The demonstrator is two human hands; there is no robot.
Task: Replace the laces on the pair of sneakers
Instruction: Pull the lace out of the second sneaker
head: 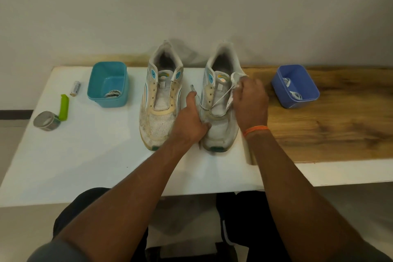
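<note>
Two worn white sneakers stand side by side, toes toward me. The left sneaker [161,100] has bare eyelets and no lace. The right sneaker [219,112] has a white lace [220,97] running through its lowest eyelets. My left hand [189,120] grips the right sneaker's inner side near the toe, and one lace end [192,88] sticks up above its thumb. My right hand [251,100] pinches the other part of the lace at the shoe's outer side, pulling it taut across the tongue.
A teal tub [107,84] with a coiled old lace [112,93] sits left of the shoes. A blue tub [294,86] with white laces sits on the wooden board [329,125] at right. A battery [75,88], green clip [63,107] and tape roll [45,121] lie far left.
</note>
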